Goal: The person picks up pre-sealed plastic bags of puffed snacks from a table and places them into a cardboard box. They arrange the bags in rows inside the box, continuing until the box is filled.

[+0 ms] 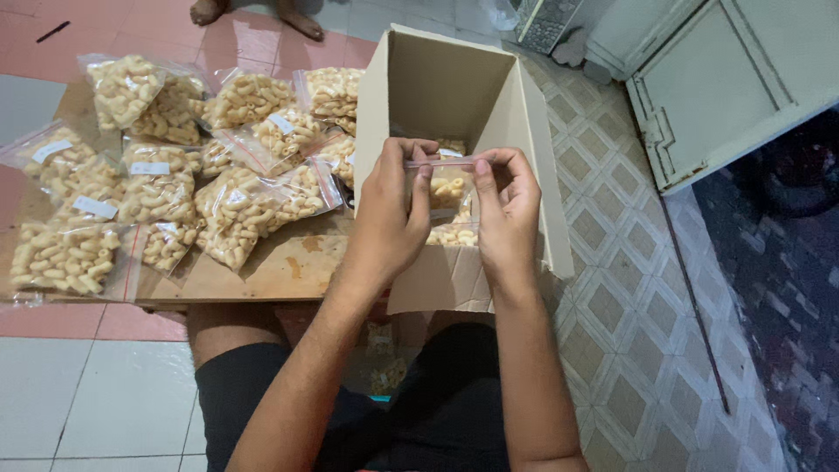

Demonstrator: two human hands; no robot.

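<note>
My left hand [389,210] and my right hand [507,210] both pinch the top strip of a clear zip bag of pale curled snacks [450,197], held upright between them. The bag hangs over the opening of a brown cardboard box [437,83] that stands open in front of me. More of the same snacks [453,145] show inside the box, behind the bag.
Several filled snack bags [157,188] with white labels lie on a wooden board [280,267] to the left. Another person's bare feet [253,13] stand at the top. A white door frame [725,96] is at the right, over patterned floor tiles.
</note>
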